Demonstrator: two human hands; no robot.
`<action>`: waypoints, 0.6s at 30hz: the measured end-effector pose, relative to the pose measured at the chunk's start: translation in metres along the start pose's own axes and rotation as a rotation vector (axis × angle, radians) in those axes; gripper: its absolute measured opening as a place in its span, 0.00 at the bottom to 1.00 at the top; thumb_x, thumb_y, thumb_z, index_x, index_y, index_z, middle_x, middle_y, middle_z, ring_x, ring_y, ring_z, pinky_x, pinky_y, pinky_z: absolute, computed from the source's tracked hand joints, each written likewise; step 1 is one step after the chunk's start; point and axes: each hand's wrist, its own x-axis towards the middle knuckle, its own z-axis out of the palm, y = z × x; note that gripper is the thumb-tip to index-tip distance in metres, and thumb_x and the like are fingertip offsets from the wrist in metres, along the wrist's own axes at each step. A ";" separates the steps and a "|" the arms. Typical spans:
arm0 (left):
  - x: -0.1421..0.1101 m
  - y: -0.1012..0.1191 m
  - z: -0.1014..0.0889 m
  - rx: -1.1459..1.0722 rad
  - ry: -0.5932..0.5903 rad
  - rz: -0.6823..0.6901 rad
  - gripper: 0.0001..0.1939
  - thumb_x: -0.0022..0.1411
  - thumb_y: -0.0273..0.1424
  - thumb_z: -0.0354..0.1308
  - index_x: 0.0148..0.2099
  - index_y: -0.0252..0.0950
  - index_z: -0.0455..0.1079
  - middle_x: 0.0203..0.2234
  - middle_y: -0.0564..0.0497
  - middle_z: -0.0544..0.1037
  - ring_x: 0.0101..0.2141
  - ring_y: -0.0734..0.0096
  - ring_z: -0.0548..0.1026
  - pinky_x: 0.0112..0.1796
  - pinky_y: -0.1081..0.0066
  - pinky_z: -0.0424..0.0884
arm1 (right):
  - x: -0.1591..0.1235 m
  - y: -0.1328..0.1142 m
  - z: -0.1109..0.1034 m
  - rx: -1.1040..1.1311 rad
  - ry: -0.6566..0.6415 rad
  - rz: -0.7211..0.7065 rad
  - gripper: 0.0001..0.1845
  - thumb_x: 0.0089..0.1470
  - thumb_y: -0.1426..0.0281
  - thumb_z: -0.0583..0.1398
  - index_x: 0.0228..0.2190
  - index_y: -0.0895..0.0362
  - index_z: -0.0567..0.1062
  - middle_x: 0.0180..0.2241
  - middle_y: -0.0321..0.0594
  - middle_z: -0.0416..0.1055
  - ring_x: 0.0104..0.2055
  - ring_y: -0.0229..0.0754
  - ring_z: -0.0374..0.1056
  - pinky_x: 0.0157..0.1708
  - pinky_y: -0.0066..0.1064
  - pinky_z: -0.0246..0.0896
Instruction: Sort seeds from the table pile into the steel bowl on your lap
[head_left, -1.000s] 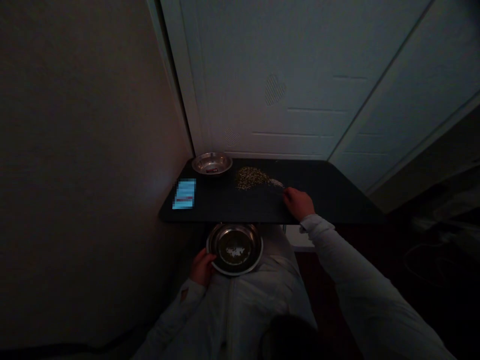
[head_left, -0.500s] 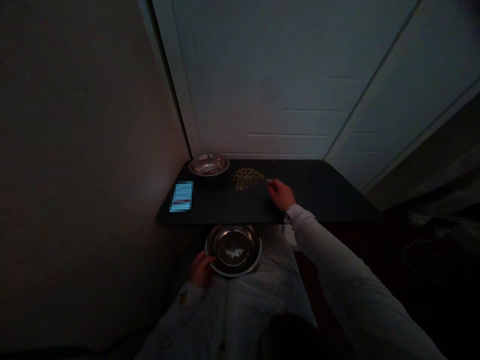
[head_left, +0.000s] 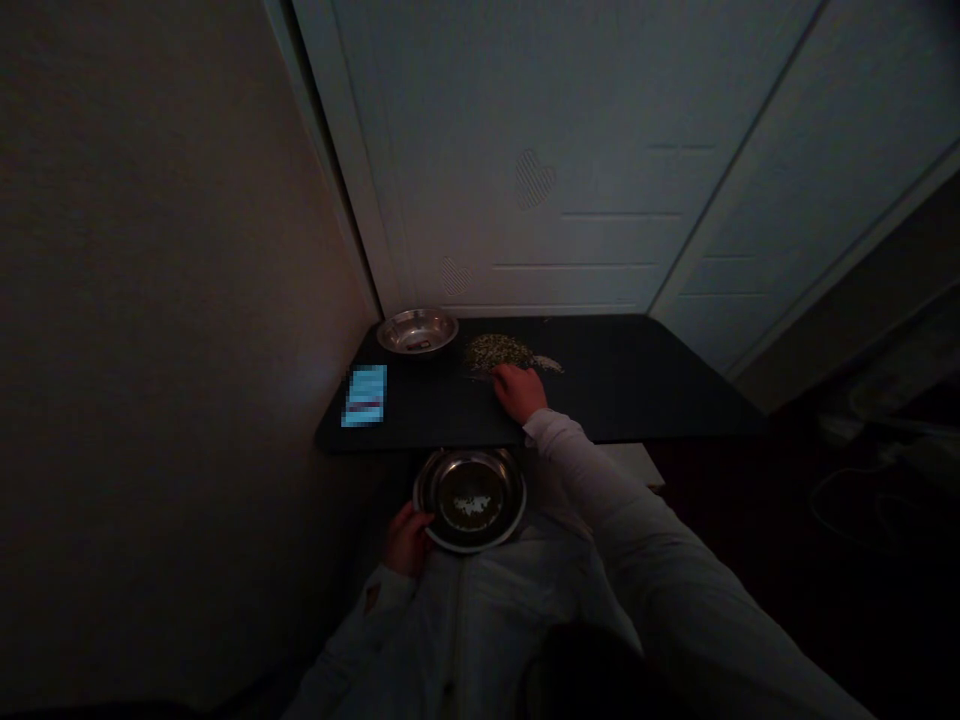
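Observation:
My left hand point(head_left: 407, 541) grips the left rim of a shiny metal bowl point(head_left: 518, 508) resting over my lap. Dark small bits cover much of its bottom, with a pale bare patch in the middle. On the black tabletop lies a heap of small yellowish-green grains or seeds point(head_left: 496, 350). My right hand point(head_left: 519, 393) is at the near right edge of this heap, fingers bent and pressed together; whatever they pinch is hidden. Just right of the heap, a smaller, paler pile point(head_left: 549, 364) lies beyond my knuckles.
Another metal bowl point(head_left: 397, 336) stands at the table's back left. A lit, blurred-out screen point(head_left: 365, 396) lies near the left edge of the black table point(head_left: 637, 390). A wall point(head_left: 187, 350) rises at the left, and white panelled doors point(head_left: 480, 150) stand behind the table.
My right hand has moved left from beside the small pale pile to the near edge of the heap, leaving that pile in sight. My left hand keeps its hold on the bowl.

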 end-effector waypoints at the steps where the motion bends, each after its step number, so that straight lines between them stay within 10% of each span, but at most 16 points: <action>1: 0.000 0.000 0.000 -0.001 0.003 0.000 0.13 0.32 0.22 0.56 0.27 0.34 0.67 0.15 0.57 0.72 0.18 0.76 0.68 0.19 0.76 0.60 | -0.001 -0.001 0.000 -0.007 -0.004 -0.008 0.13 0.52 0.68 0.45 0.35 0.56 0.66 0.36 0.42 0.68 0.38 0.40 0.62 0.35 0.31 0.46; 18: 0.000 -0.003 -0.001 0.002 -0.018 0.017 0.13 0.33 0.22 0.56 0.28 0.34 0.67 0.14 0.57 0.71 0.16 0.77 0.67 0.19 0.75 0.60 | 0.012 -0.017 0.006 0.042 0.050 0.042 0.12 0.50 0.68 0.47 0.33 0.56 0.67 0.34 0.41 0.70 0.37 0.41 0.62 0.37 0.34 0.41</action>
